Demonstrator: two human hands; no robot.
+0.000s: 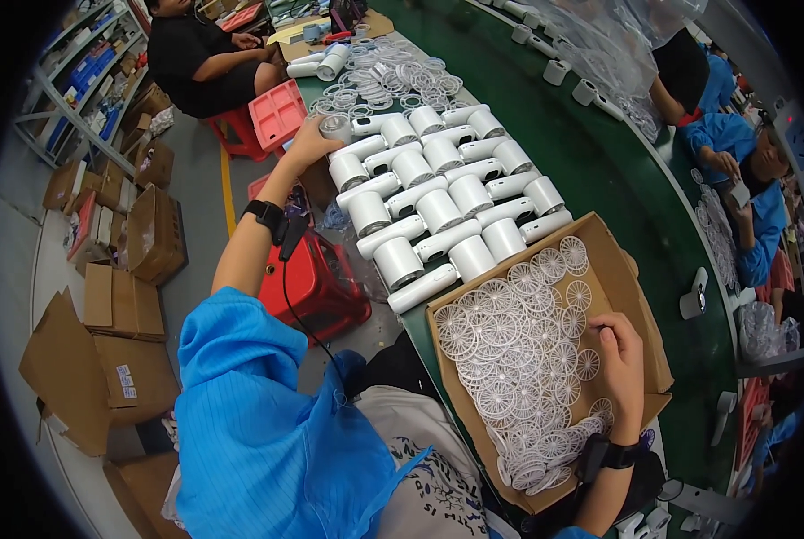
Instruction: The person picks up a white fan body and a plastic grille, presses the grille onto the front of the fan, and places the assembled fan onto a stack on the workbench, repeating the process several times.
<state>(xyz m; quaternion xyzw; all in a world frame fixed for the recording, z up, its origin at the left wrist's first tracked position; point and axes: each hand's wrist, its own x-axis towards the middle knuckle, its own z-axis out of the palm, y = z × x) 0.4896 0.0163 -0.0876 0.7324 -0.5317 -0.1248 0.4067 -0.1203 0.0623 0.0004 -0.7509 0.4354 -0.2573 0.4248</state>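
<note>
My left hand (pixel 308 145) reaches to the far left corner of a block of white handheld fan bodies. Its thumb and fingers are closed around the round head of one fan body (pixel 334 127). The other fan bodies (pixel 438 210) lie packed in rows, each with a cylinder head and a long handle. My right hand (pixel 619 359) hovers at the right side of an open cardboard box (pixel 631 310), its fingers bent together. What those fingers hold, if anything, is hidden. Many thin white round fan grilles (pixel 509 359) are heaped in the box, just left of this hand.
More white rings (pixel 393 76) are spread beyond the fan bodies. A green conveyor belt (pixel 590 171) runs along the right, carrying a fan body (pixel 693 295). A red stool (pixel 316 283) stands left of the table. People sit at far left and across the belt.
</note>
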